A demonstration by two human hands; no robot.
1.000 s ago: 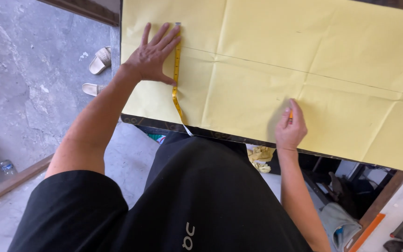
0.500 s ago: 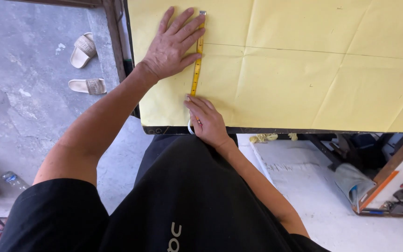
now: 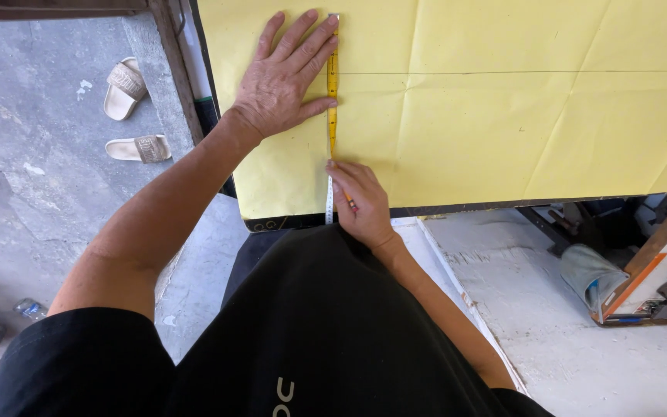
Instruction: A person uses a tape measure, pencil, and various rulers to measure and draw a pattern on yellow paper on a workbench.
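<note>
Here the left hand [image 3: 283, 77] lies flat with fingers spread on the yellow paper sheet [image 3: 503, 116], its fingertips pressing the upper stretch of a yellow measuring tape [image 3: 332, 93] down. Lower along the tape, the right hand [image 3: 360, 202] is curled, pinching what looks like a pencil [image 3: 349, 202] with its tip just beside the tape's edge; the grip itself is partly hidden by the knuckles. The tape runs straight from the sheet's far side to its near edge, where its white end hangs over the dark table edge [image 3: 465, 210]. The step in hand seems to be marking a measured point. That calls for the tape to stay pinned and straight. Left of the sheet, two sandals [image 3: 129, 116] lie on the concrete floor [image 3: 32, 208].
</note>
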